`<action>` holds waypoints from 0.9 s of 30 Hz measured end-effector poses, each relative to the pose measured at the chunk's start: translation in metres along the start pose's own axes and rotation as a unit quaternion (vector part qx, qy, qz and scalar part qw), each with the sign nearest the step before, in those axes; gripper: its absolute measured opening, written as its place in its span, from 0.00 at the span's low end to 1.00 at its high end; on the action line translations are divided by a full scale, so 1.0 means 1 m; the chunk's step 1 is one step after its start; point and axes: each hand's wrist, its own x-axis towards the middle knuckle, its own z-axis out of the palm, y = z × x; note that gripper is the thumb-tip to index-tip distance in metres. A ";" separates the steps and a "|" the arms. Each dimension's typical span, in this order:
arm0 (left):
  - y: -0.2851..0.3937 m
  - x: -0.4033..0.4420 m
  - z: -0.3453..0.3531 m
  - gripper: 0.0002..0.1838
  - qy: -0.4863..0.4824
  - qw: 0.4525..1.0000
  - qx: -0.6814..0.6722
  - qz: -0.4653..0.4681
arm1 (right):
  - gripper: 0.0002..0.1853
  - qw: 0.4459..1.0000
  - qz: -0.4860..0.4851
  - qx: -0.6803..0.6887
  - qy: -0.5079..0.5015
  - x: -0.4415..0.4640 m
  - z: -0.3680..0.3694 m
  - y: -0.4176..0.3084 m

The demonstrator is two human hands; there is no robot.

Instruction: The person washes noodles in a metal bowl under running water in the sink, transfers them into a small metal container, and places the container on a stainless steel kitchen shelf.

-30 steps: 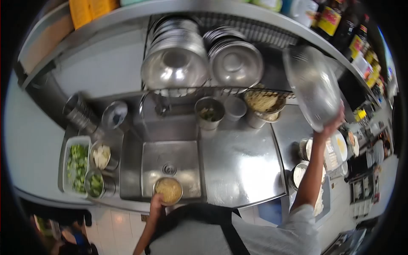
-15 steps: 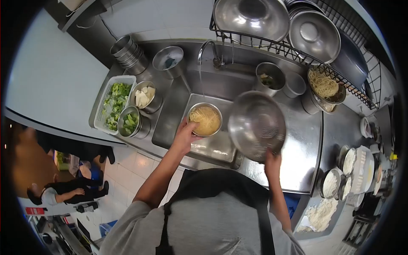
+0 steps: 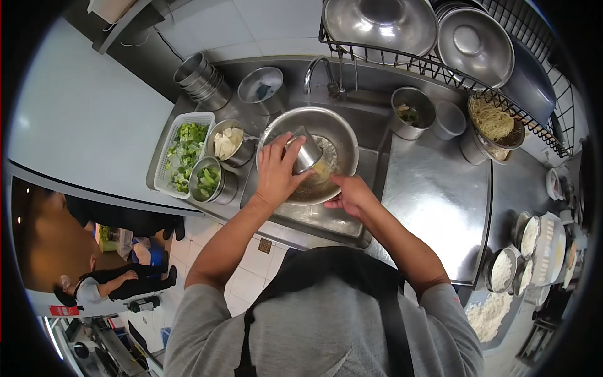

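Observation:
My left hand (image 3: 274, 171) is wrapped round a small metal cup (image 3: 308, 154) and tips it over a wide steel colander (image 3: 347, 135). Thin yellow strands, perhaps noodles (image 3: 321, 168), come out of the cup's mouth towards the colander's bottom, along with what looks like water. With closed fingers my right hand (image 3: 353, 196) grips the colander's near right rim. The colander is above the sink (image 3: 370, 160), below the curved tap (image 3: 311, 74); its far rim lies close to the spout.
On the left stand a white basket of greens (image 3: 164, 177), metal pots of white pieces (image 3: 227, 143) and green vegetables (image 3: 207, 181), and stacked pots (image 3: 202, 81). A wire rack (image 3: 440, 68) with bowls overhangs the right. A noodle strainer (image 3: 493, 122) stands below it. Another person (image 3: 100, 286) is far left.
The colander has moved left from beside the sink to over it, beneath the tap. The cup, upright before, is now tilted over the colander, and its yellow strands are coming out.

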 end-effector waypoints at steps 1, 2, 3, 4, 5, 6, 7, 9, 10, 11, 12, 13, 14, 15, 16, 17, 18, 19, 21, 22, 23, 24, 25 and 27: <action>-0.004 0.001 -0.002 0.48 -0.002 1.000 0.008 0.024 | 0.23 1.000 0.005 0.004 -0.001 0.005 0.001 0.002; -0.007 0.002 -0.004 0.48 0.006 0.999 0.019 0.040 | 0.24 1.000 0.009 0.008 -0.001 0.012 0.000 0.004; -0.009 0.004 -0.005 0.48 0.013 0.998 0.029 0.058 | 0.24 1.000 0.014 0.014 0.001 0.016 -0.001 0.008; -0.010 0.005 -0.007 0.47 0.019 0.996 0.037 0.076 | 0.24 1.000 0.018 0.017 -0.003 0.019 -0.003 0.011; -0.011 0.007 -0.008 0.47 0.025 0.997 0.027 0.075 | 0.24 1.000 0.021 0.019 -0.007 0.022 -0.005 0.014; -0.011 0.008 -0.010 0.47 0.031 0.997 0.017 0.074 | 0.24 0.999 0.023 0.020 -0.012 0.024 -0.006 0.015; -0.012 0.010 -0.014 0.46 0.036 0.997 0.008 0.073 | 0.24 1.000 0.017 0.018 -0.012 0.025 -0.007 0.017; -0.015 0.017 -0.024 0.48 0.069 0.996 -0.005 0.052 | 0.24 1.000 0.005 0.014 -0.013 0.025 -0.008 0.019; -0.017 0.020 -0.028 0.48 0.092 0.995 -0.016 0.033 | 0.24 1.000 -0.002 0.011 -0.009 0.024 -0.008 0.018; -0.018 0.024 -0.033 0.49 0.115 0.993 -0.028 0.014 | 0.24 1.000 -0.009 0.008 -0.004 0.023 -0.009 0.017; -0.020 0.028 -0.039 0.52 0.143 0.989 -0.042 0.002 | 0.24 1.000 -0.015 0.005 0.000 0.021 -0.009 0.017; -0.023 0.030 -0.040 0.53 0.161 0.985 -0.065 0.008 | 0.24 1.000 -0.022 0.003 -0.003 0.022 -0.011 0.016; -0.026 0.032 -0.042 0.54 0.180 0.980 -0.087 0.014 | 0.24 1.000 -0.029 0.000 -0.007 0.022 -0.013 0.015; -0.028 0.032 -0.043 0.55 0.199 0.974 -0.107 0.018 | 0.24 0.999 -0.036 -0.004 -0.012 0.024 -0.016 0.014; -0.025 0.033 -0.044 0.53 0.177 0.979 -0.099 0.010 | 0.24 1.000 -0.031 0.000 0.003 0.029 -0.021 0.018; -0.027 0.028 -0.034 0.50 0.169 0.972 -0.158 -0.047 | 0.24 1.000 -0.027 0.002 0.015 0.040 -0.028 0.025; -0.033 0.020 -0.017 0.48 0.165 0.958 -0.211 -0.104 | 0.24 0.999 -0.023 0.000 0.024 0.049 -0.033 0.028; -0.039 0.015 -0.005 0.45 0.164 0.938 -0.260 -0.160 | 0.24 0.999 -0.018 0.023 0.026 0.050 -0.039 0.031; -0.049 0.007 0.014 0.37 0.191 0.865 -0.354 -0.299 | 0.23 0.999 -0.017 0.036 0.036 0.047 -0.057 0.041; -0.065 0.000 0.035 0.36 0.216 0.822 -0.391 -0.354 | 0.23 0.998 -0.020 0.028 0.049 0.045 -0.068 0.045; -0.080 -0.011 0.051 0.35 0.239 0.770 -0.429 -0.407 | 0.23 0.997 -0.012 0.005 0.072 0.042 -0.078 0.046; -0.089 -0.023 0.061 0.35 0.233 0.725 -0.445 -0.472 | 0.24 0.995 -0.003 -0.017 0.099 0.038 -0.089 0.047; -0.094 -0.035 0.072 0.35 0.225 0.672 -0.461 -0.534 | 0.24 0.993 0.001 -0.026 0.116 0.037 -0.099 0.049; -0.114 -0.067 0.111 0.35 0.194 0.615 -0.466 -0.605 | 0.24 0.987 0.009 -0.043 0.156 0.035 -0.117 0.050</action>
